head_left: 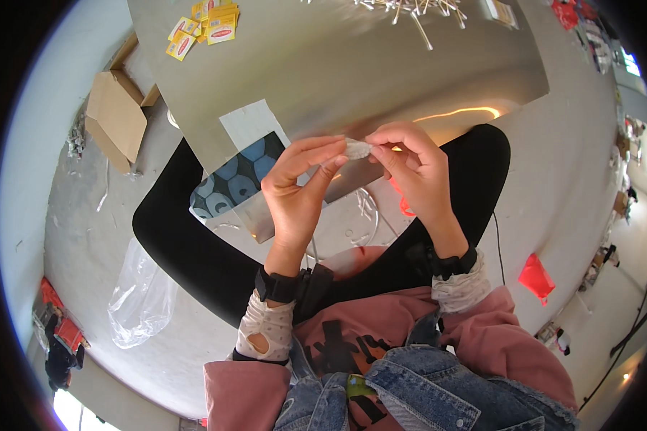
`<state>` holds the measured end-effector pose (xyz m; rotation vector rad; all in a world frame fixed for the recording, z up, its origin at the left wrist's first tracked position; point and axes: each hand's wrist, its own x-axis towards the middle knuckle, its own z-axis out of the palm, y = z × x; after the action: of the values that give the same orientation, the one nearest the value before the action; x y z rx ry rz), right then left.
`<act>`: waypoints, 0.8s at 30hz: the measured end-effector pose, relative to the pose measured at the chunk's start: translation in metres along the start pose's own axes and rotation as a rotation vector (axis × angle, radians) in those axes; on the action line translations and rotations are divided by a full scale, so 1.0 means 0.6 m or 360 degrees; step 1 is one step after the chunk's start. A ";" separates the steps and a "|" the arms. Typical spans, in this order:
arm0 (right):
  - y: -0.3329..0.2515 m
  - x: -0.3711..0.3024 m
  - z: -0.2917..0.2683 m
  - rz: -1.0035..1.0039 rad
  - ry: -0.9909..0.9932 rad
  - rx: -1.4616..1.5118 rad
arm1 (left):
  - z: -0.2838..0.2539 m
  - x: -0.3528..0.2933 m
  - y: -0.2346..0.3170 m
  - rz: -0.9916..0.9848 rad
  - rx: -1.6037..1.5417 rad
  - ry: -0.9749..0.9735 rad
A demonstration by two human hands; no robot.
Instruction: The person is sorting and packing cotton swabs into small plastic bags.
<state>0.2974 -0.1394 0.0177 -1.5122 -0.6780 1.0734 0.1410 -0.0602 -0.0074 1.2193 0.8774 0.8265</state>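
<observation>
Above the near edge of the metal table, my left hand pinches a small white bumpy piece between thumb and fingers. My right hand closes on the other end of the same piece with its fingertips. What the piece is made of is too small to make out. Below and left of it, a blue-and-black patterned flat thing lies at the table's corner. A white rectangular sheet touches its far side.
Cotton swabs lie in a loose heap on the far side of the metal table. Several yellow packets are at the far left. An open cardboard box, a clear plastic bag and a red bag rest on the floor.
</observation>
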 end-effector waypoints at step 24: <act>0.007 0.002 0.004 -0.0556 0.0181 -0.0726 | 0.004 0.001 -0.002 0.0158 0.0218 -0.0015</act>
<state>0.2950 -0.1385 0.0133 -1.7384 -1.1123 0.5845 0.1438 -0.0608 -0.0083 1.3948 0.8831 0.8497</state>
